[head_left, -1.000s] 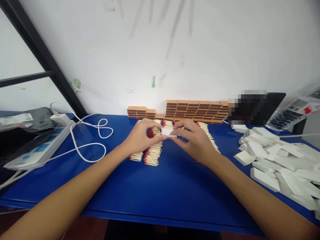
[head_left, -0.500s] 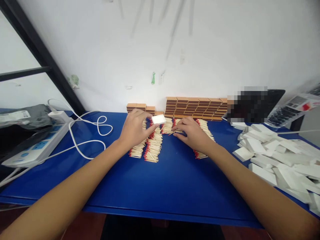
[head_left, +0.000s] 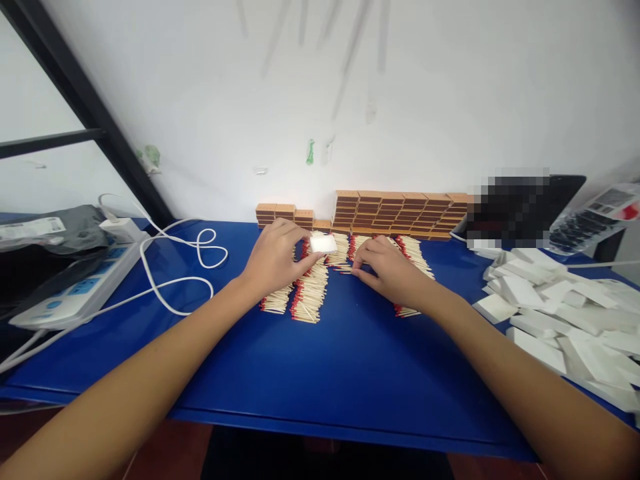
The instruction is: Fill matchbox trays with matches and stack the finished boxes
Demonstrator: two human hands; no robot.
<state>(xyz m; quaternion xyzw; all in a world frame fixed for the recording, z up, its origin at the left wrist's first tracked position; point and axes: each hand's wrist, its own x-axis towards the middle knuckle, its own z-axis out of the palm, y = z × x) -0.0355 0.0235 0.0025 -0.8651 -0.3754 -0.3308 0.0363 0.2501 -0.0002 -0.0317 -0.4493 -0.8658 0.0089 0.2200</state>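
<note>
Near the centre of the frame, the left hand [head_left: 277, 260] pinches a white matchbox tray [head_left: 324, 245] between thumb and fingers, holding it above red-tipped matchsticks [head_left: 307, 300]. Just to the right, the right hand [head_left: 387, 270] has its thumb and fingertips drawn close together at the near edge of the matchstick rows; whether they grip any sticks cannot be told. The rows spread across the middle of the blue desk [head_left: 320, 380]. Behind them, stacked matchboxes [head_left: 395, 213] with dark brown sides line the foot of the white wall [head_left: 210, 100]. A loose heap of white trays [head_left: 565, 310] fills the right of the frame, and a white power strip [head_left: 107, 273] lies at the left beside a looped white cable [head_left: 176, 310].
</note>
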